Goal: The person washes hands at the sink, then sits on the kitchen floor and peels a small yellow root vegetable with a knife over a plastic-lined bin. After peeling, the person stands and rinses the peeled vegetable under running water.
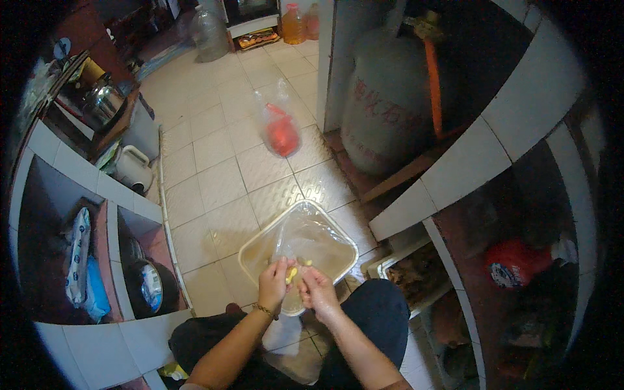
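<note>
My left hand (pixel 274 284) and my right hand (pixel 318 291) are close together over a rectangular bin (pixel 245 242) with a pale rim. Clear plastic film (pixel 304 229) lines the bin and bunches up towards my fingers. Pinched at the fingertips of my left hand is a small yellow piece (pixel 291 274), too blurred to name. A second yellow bit (pixel 307 262) shows by the fingertips of my right hand, whose fingers are curled; what they grip is partly hidden. A bracelet (pixel 264 310) circles my left wrist. My knees flank the bin.
On the tiled floor (pixel 214 180) ahead lies a clear bag with red contents (pixel 282 136). A gas cylinder (pixel 385 107) stands at right, near tiled shelving (pixel 468 156). Another container (pixel 417 273) sits by my right knee. Left shelves hold a pot (pixel 168 287) and packets (pixel 78 258).
</note>
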A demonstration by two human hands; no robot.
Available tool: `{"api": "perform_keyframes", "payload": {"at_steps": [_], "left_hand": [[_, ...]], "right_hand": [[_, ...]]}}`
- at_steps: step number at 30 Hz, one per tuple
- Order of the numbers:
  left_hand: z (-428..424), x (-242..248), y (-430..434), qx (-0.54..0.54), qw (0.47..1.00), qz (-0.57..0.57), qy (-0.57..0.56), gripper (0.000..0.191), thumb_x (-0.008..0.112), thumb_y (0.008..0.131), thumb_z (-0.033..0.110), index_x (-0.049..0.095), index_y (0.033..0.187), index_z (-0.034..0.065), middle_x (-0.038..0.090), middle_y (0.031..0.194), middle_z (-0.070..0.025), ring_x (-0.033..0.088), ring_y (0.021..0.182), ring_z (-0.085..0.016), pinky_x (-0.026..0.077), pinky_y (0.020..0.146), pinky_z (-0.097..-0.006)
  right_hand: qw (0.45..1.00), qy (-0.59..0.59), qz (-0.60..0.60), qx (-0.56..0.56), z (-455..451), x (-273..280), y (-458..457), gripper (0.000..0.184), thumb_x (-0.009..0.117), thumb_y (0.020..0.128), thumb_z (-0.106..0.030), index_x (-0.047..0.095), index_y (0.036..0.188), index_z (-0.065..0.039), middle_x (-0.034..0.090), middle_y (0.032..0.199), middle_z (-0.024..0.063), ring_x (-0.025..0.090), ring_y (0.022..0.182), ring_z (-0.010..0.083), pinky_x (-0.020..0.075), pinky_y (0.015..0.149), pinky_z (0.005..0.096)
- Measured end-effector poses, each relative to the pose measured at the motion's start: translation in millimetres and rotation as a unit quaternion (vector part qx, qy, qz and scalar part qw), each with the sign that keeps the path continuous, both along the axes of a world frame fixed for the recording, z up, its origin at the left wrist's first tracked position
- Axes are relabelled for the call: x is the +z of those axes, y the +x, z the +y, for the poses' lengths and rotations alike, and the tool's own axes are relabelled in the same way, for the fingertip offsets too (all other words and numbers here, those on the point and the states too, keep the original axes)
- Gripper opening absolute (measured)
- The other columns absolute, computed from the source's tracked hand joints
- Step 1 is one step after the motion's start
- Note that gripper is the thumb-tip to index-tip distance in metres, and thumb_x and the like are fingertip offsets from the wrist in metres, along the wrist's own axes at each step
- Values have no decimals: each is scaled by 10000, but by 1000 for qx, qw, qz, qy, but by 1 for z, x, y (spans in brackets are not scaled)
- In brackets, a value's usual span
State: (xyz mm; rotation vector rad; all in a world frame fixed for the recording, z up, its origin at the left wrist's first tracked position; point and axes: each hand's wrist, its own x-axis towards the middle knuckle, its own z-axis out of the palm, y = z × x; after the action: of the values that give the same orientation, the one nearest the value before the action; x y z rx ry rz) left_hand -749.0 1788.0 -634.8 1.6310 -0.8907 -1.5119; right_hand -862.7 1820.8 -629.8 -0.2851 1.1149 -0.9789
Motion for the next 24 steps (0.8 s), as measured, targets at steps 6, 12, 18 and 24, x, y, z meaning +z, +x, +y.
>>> {"api": "perform_keyframes", "payload": {"at_steps": [6, 12, 18, 24], "left_hand": [[-12, 11, 9, 53, 969, 224, 87, 356, 435, 923, 349, 580, 1025, 40, 534, 799, -20, 479, 665, -99, 385, 558, -209], [-14, 16, 9, 12, 969, 235, 76, 352, 453, 913, 346, 557, 1097, 64, 548, 879, -5, 481, 769, -91, 397, 665, -233], [-12, 18, 7, 15, 970, 228, 79, 345, 469, 908, 352, 564, 1070, 63, 542, 896, 6, 470, 746, -76, 387, 643, -214], [-11, 17, 6, 3, 971, 228, 66, 353, 442, 918, 374, 577, 994, 57, 546, 870, 10, 465, 718, -69, 384, 626, -209]], "right_hand": [[999, 18, 15, 40, 2, 5, -8, 582, 481, 915, -238, 182, 1401, -120, 406, 575, -45, 343, 432, 38, 281, 373, 181], [962, -199, 133, 128, 14, 19, -1, 657, 515, 892, -101, 112, 1410, -82, 433, 614, -47, 375, 538, 29, 308, 486, 176], [960, -201, 143, 134, 12, 25, -3, 655, 518, 888, -94, 121, 1409, -80, 414, 607, -59, 354, 544, 21, 286, 491, 167], [963, -194, 141, 122, 12, 28, -2, 630, 519, 889, -97, 158, 1405, -82, 401, 608, -67, 345, 543, 18, 279, 494, 166]]}}
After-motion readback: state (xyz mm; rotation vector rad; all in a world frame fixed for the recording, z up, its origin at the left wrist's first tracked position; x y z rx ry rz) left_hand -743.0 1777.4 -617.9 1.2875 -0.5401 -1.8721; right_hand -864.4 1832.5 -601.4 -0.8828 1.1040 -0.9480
